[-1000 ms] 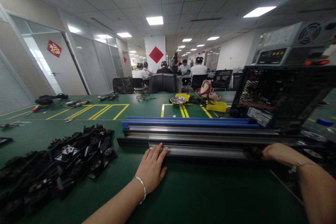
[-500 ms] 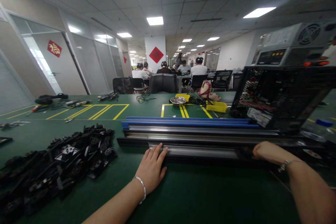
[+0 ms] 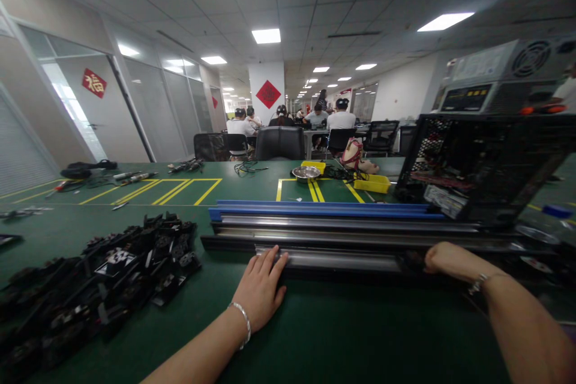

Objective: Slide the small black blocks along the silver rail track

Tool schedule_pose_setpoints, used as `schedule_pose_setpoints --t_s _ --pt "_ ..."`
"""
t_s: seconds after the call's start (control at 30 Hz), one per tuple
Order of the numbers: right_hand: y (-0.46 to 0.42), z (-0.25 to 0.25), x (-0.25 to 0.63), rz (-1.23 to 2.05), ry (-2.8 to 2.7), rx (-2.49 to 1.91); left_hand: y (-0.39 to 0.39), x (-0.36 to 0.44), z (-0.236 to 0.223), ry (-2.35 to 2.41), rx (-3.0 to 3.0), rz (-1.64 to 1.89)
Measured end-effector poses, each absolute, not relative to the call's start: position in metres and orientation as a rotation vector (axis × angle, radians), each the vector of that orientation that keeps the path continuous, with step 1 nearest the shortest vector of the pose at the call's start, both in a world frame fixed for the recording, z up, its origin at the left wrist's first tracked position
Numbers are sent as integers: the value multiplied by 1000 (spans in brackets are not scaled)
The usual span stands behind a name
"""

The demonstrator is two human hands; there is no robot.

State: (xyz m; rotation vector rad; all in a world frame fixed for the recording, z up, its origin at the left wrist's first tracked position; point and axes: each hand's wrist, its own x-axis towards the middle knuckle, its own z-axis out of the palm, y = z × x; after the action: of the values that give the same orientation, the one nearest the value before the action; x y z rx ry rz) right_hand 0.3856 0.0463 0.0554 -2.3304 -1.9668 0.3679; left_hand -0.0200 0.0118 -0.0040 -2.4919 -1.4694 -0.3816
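Note:
My left hand (image 3: 260,285) lies flat on the green table, its fingers stretched out and resting against the left end of a long grey metal rail (image 3: 342,260). My right hand (image 3: 450,260) is closed over a small dark part on that same rail, farther right; I cannot make out the part. Behind the rail lie more long rails, one with a blue edge (image 3: 324,210). Both wrists wear thin bracelets.
A heap of several black mechanical parts (image 3: 103,279) covers the table at the left. An open black computer case (image 3: 486,162) stands at the right, a power supply on top. A metal bowl (image 3: 305,173) and yellow bins (image 3: 371,182) sit farther back. People sit at a distant table.
My right hand has slid leftward along the rail with the dark part under it. My left hand has stayed still.

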Motion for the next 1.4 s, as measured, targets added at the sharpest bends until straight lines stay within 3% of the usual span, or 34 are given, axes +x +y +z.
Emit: schedule_pose_setpoints --t_s 0.37,1.4 --pt "44 61 376 529 -1926 -2383 11 -19 -3 -1468 -2493 -393" --pt "49 55 366 471 -1978 -2378 11 -19 -3 -1468 -2491 -394"
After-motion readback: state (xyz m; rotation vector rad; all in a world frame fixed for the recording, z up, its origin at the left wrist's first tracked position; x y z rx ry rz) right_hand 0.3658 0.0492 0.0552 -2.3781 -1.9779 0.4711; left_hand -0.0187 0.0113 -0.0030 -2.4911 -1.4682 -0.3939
